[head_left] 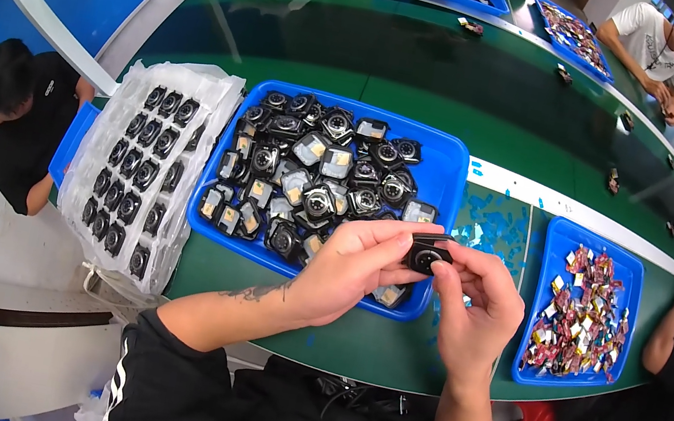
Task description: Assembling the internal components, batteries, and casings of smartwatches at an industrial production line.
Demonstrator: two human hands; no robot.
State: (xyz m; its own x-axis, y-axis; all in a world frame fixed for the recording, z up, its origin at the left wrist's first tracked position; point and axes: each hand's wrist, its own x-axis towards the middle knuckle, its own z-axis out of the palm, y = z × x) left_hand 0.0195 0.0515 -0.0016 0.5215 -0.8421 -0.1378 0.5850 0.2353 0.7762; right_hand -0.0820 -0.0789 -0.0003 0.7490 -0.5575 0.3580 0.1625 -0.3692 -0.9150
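Note:
Between my two hands is a small black watch case (426,255) with a round sensor on its back, held above the right front corner of a blue tray. My left hand (361,255) pinches it from the left with thumb and fingers. From the other side, my right hand (478,303) grips its edge, the thumb near the round sensor. The blue tray (459,173) under them holds many similar black watch cases (321,206), some round-backed side up, others showing pale grey and yellowish insides.
A white tray (223,87) with rows of black cases stands at the left. To the right, a blue tray (538,287) holds small reddish parts. Blue film scraps (488,224) lie between. Behind runs a green belt (295,41) carrying loose parts. Other people sit left and right.

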